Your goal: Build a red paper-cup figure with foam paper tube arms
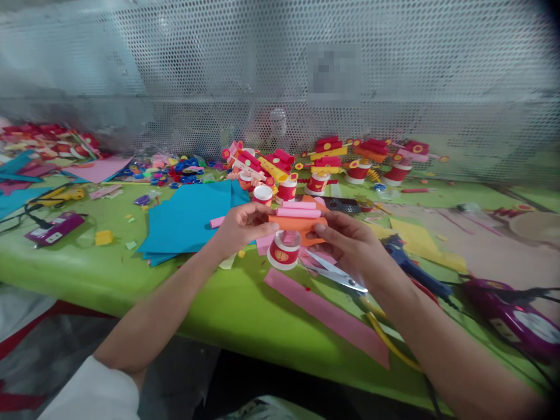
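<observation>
Between my two hands is an orange paper roll (291, 224), topped by pink paper rolls (300, 209). My left hand (245, 227) pinches its left end, while the fingers of my right hand (343, 233) close round the right end. Just beneath the roll, an upturned paper cup (283, 252) with a red band and gold emblem stands on the table; whether the roll touches it I cannot tell. Scissors (339, 273) lie beside the cup, under my right hand. A long pink paper strip (330, 315) lies in front of it.
Blue paper sheets (186, 216) lie to the left. Behind stand several decorated cups (317, 182) with paper rolls, before a perforated metal panel (227, 76). A blue glue gun (413, 265) and purple power strip (510, 315) with cords lie right; another purple power strip (56, 227) lies left.
</observation>
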Demonstrator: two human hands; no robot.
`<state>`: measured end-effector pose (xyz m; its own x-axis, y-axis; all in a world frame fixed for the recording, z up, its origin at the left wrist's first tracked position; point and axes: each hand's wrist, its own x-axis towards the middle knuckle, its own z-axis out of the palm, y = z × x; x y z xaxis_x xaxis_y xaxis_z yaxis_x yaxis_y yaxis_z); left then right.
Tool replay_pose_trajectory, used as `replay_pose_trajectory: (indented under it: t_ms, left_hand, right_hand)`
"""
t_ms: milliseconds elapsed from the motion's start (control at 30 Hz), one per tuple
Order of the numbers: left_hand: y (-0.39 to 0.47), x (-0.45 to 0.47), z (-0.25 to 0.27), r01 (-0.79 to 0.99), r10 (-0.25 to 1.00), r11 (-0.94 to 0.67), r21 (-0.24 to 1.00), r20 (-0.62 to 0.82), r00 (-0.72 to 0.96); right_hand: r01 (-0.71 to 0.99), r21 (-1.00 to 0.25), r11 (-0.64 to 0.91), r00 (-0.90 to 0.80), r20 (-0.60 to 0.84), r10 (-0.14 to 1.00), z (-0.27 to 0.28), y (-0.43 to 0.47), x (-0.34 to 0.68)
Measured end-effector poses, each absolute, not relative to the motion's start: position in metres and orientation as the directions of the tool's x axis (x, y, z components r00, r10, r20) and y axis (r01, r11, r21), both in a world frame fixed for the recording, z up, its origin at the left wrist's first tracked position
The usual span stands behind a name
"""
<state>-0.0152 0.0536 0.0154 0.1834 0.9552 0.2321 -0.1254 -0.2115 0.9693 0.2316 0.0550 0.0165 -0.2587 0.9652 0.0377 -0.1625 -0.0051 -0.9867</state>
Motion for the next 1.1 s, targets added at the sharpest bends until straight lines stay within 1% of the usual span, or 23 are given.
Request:
replay_pose_trajectory:
  t_ms: [200, 333, 500, 700, 833, 1100]
  left_hand:
    - [0.054, -0.019, 0.018, -0.077, 0.967, -0.184, 0.98, 0.195, 0.164]
    - [0.056, -0.022, 0.016, -0.12, 0.975, -0.127, 0.985, 0.146, 0.166]
    - [0.058, -0.021, 0.014, -0.058, 0.976, -0.16, 0.985, 0.166, 0.138]
    - [0.058, -0.02, 0.014, -0.081, 0.977, -0.182, 0.98, 0.189, 0.097]
    - [0.059, -0.02, 0.013, -0.079, 0.98, -0.173, 0.982, 0.18, 0.09]
    - [0.06, -0.021, 0.011, -0.088, 0.978, -0.172, 0.981, 0.181, 0.107]
  right_hand:
    - [-0.115, -0.993, 0.006, -0.282, 0.039, 0.959, 0.017, 0.055, 0.235]
    - [-0.075, -0.997, -0.002, -0.297, 0.021, 0.955, 0.018, 0.057, 0.236]
    - [-0.009, -0.999, 0.038, -0.338, 0.039, 0.94, 0.017, 0.061, 0.237]
    - [0.002, -0.999, 0.053, -0.318, 0.05, 0.947, 0.025, 0.057, 0.243]
    - [0.023, -0.997, 0.076, -0.325, 0.065, 0.943, 0.028, 0.055, 0.246]
    - [-0.024, -0.999, 0.045, -0.328, 0.05, 0.943, 0.025, 0.056, 0.243]
